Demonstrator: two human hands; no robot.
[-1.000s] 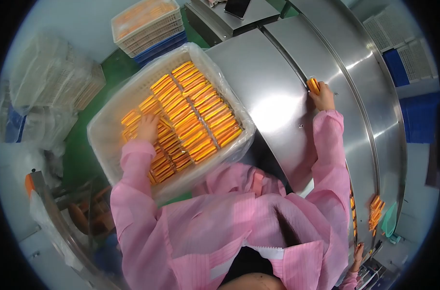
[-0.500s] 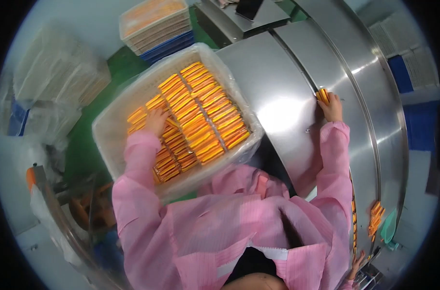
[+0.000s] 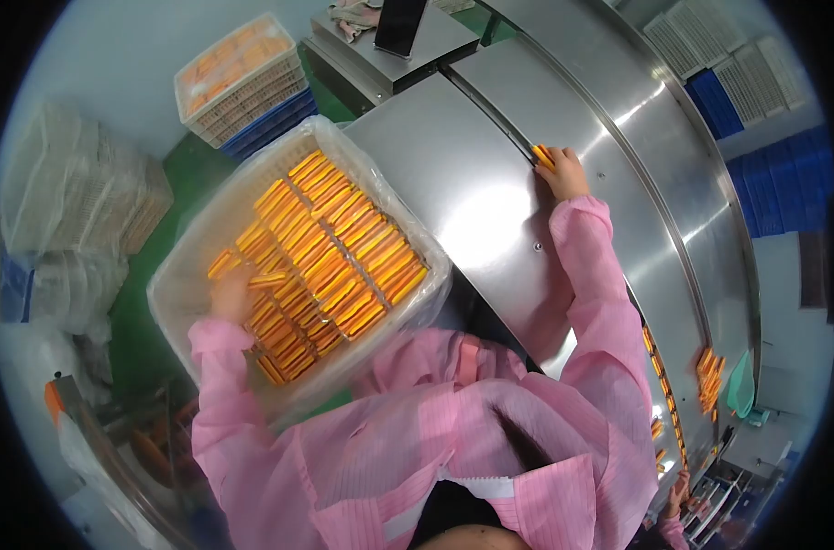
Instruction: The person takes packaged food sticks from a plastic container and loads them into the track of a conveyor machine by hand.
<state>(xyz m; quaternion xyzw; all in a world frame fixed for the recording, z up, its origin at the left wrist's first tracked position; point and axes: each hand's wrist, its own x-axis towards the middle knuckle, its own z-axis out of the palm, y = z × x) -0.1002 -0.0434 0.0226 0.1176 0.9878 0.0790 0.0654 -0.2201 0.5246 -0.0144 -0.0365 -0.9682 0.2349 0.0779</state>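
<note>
Yellow-and-orange striped pieces (image 3: 311,238) stand packed in rows inside a white crate (image 3: 169,275) lined with clear plastic. My left hand (image 3: 231,295) is in the crate's left part, its fingers slightly blurred and closed around a few striped pieces (image 3: 268,280) lying at an angle over the rows. Out on the steel table, my right hand (image 3: 566,174) pinches a small group of the same striped pieces (image 3: 543,156) beside the narrow groove (image 3: 490,110).
Stacked crates (image 3: 238,78) stand behind, blue ones lowest. A phone (image 3: 401,26) rests on a steel box. At right are a loose pile of striped pieces (image 3: 708,376), a green scoop-like item (image 3: 740,385), a line of pieces (image 3: 664,385) and another person's hand (image 3: 678,495).
The view has shifted, so the crate and table appear further left. My left hand has moved toward the crate's near left side. My right hand still holds pieces by the groove.
</note>
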